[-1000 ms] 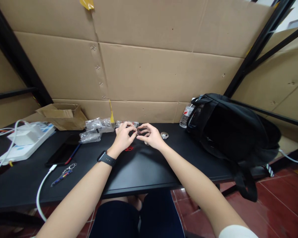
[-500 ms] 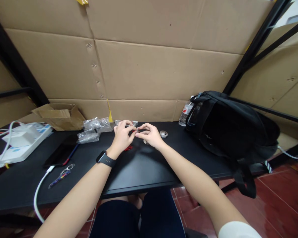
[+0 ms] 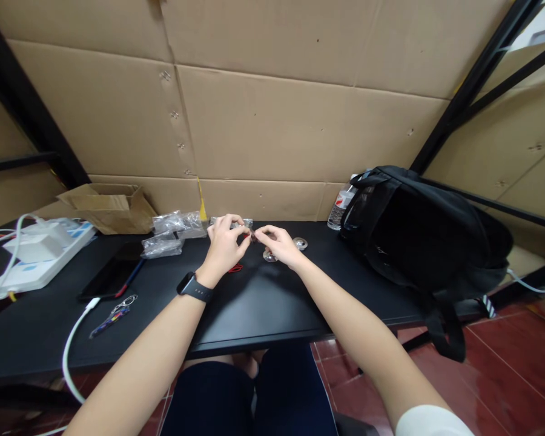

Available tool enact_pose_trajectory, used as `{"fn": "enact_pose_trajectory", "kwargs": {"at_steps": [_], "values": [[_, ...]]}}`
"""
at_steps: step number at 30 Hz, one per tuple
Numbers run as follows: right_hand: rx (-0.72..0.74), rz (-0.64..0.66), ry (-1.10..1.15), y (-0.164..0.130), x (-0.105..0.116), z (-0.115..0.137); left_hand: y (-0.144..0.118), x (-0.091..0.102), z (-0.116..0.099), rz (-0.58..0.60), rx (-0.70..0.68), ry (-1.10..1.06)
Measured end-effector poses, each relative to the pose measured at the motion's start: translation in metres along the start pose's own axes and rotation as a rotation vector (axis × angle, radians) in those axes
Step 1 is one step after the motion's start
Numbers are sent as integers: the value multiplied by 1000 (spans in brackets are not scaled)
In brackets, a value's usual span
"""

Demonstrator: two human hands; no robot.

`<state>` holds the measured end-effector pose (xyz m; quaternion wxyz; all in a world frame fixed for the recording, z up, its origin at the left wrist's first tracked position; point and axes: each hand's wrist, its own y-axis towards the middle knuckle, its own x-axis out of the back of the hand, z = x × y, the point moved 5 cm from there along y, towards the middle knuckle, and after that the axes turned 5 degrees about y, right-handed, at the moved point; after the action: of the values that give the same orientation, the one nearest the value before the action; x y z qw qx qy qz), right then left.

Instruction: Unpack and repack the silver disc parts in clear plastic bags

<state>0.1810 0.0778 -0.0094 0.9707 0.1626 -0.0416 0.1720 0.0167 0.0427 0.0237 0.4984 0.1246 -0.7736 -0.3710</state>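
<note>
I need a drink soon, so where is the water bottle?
The water bottle stands at the back of the black desk, right of centre, against the cardboard wall and touching the black backpack's left side.

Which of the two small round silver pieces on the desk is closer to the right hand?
The silver piece lying right beside the right hand, partly under its fingers. The other silver piece sits apart, farther right toward the backpack.

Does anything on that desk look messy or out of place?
Nothing spilled or broken. The cardboard box at the back left sits with crumpled flaps, and clear plastic bags lie loose beside the left hand.
</note>
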Motion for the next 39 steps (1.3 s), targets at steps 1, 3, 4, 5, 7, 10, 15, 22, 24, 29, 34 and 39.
{"fn": "enact_pose_trajectory", "kwargs": {"at_steps": [1,3,4,5,7,10,15,22,24,29,34,39], "values": [[18,-3,-33,1,1,0,0,0,-1,-3,1,-8],[59,-4,-88,2,2,-1,0,1,-2,-5,-1,-30],[79,-2,-113,3,1,-1,0,1,-3,-2,-2,-42],[99,1,-139,3,1,0,0,1,-3,4,-3,-52],[141,4,-211,4,1,2,0,1,-2,24,-2,-60],[221,6,-398,3,2,9,3,2,7,22,37,-51],[367,98,-764,-5,-1,20,6,3,39,55,150,42],[328,173,-801,-5,-4,10,1,-21,60,391,104,131],[312,193,-788,-2,-3,6,-2,-27,61,465,92,162],[276,183,-778,2,12,3,-7,-23,78,405,220,316],[228,111,-779,3,31,7,-11,2,114,214,486,465],[201,87,-758,4,38,8,-14,7,137,260,588,420]]}}
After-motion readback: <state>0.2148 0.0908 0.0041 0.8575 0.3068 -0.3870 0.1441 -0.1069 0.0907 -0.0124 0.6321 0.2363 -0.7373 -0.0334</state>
